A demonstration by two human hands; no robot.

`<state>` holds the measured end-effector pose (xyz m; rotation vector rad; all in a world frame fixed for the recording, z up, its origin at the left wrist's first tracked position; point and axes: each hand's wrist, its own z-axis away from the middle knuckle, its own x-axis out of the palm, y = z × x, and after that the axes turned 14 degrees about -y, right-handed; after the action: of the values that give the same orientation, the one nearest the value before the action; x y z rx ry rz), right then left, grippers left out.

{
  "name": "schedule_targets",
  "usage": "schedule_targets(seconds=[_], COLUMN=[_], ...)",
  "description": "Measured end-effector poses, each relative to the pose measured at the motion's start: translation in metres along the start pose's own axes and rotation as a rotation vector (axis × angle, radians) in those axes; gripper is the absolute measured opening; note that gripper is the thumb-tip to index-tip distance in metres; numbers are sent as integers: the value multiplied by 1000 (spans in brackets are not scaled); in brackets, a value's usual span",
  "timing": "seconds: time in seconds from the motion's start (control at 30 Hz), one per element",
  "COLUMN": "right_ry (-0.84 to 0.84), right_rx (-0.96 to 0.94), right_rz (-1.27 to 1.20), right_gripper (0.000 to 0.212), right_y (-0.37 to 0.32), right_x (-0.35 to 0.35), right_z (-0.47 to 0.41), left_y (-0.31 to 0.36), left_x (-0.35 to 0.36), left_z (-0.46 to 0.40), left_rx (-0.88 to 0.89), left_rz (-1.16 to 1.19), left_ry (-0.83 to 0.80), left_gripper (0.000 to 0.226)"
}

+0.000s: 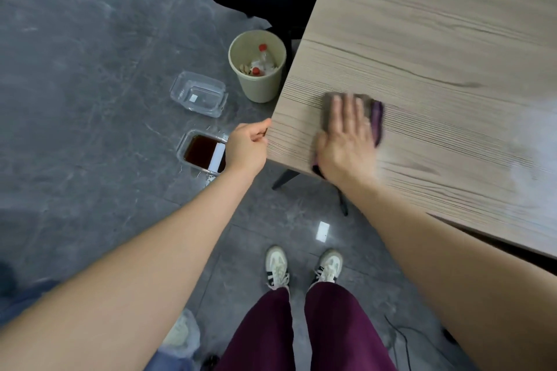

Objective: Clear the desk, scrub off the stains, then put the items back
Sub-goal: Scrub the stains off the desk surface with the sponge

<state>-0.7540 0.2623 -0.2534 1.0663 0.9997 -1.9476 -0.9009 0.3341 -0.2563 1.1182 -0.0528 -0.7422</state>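
Grip: right hand [346, 141] spread flat on cloth [376, 117]; left hand [247, 150] curled at tabletop [422, 54] corner.
Cloth likely soft, limp: press from above near corner.

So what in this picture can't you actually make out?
- Cloth, head view: motion blur and the right hand pressing flat on it hide most of it.
- Left hand: its fingertips curl at the desk corner, and whether they grip it is unclear.
- Far right of the desk: washed out by glare, so any stains there are invisible.
- Bin: bottles show, but the scraps beside them are too small to identify.
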Motion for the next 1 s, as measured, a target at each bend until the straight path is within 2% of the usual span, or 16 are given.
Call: schedule_targets(seconds=[0.07, 0.2, 0.3, 0.4, 0.53, 0.6, 0.8, 1.0], right_ry=[-41, -106, -99, -63, -39, -36, 9, 37], right_rx=[-161, -316, -358, -363, -275, -231, -94, 59], right_rz=[25, 127, 131, 99, 71, 68, 36, 11], right_gripper=[62, 56, 56, 57, 57, 58, 59, 58], right_y=[-41, -88, -78, -56, 3, 36, 139, 254], right_x=[13, 30, 31, 30, 18, 10, -10, -33], right_z=[-8, -17, -12, 2, 21, 32, 66, 112], left_y=[-2, -17, -27, -13, 18, 26, 50, 68], left_x=[-1, -19, -28, -20, 8, 28, 112, 213], left_z=[-5, -3, 4, 7, 17, 23, 47, 73], left_rx=[-36, -294, -311, -196, -20, 69, 224, 348], left_rz=[157, 492, 511, 232, -275, -453, -724, -811], left_ry=[-28, 60, 93, 119, 128, 105, -27, -164], left_gripper=[41, 31, 33, 35, 36, 36, 41, 41])
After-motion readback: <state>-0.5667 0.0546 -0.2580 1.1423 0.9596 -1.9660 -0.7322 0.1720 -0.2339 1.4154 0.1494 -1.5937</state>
